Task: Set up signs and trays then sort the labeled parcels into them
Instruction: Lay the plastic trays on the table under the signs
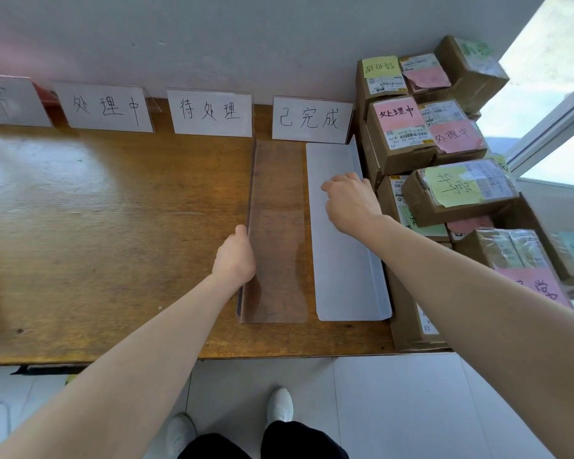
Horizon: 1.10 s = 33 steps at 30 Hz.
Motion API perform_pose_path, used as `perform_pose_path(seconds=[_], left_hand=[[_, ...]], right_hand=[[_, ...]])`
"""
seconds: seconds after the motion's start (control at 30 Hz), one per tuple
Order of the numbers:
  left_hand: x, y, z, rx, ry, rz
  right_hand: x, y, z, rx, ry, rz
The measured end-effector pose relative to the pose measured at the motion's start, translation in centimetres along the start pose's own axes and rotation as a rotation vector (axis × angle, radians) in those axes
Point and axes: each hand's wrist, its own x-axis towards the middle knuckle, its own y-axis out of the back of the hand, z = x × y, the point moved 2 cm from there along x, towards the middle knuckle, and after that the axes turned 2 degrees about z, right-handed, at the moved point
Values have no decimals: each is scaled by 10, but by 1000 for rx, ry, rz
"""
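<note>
Several white handwritten signs stand in clear holders along the wall; the rightmost sign stands beside the parcels. In front of it lie two long flat trays side by side: a clear tray and a white tray. My left hand grips the clear tray's raised left edge. On the white tray's far half, my right hand rests with its fingers curled. Brown cardboard parcels with pink, yellow and green handwritten labels are stacked at the right end of the table.
The wooden table stretches left of the trays, its front edge near my body. Three more signs line the wall on the left. A window is at far right, behind the parcel stack. My feet stand on the tiled floor below.
</note>
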Motion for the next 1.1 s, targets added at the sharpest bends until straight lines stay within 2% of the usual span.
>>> perform_pose_path(seconds=[0.2,0.33,0.6,0.87,0.97,1.1], left_hand=[[0,3,-2,1,-18,-11],[-4,24,2,28,-81,79],[-26,136,14,46,-320,537],[-98,266,-15,71,-559,1009],[-119,304,-42,122,-596,1131],[-135,342,-89,193,-599,1193]], right_hand=[[3,21,-10,69,-13,34],[3,39,-26,117,16,44],[-1,117,-77,185,132,257],[-16,211,-171,121,280,634],[-26,239,-217,128,335,756],[-33,262,-277,169,382,832]])
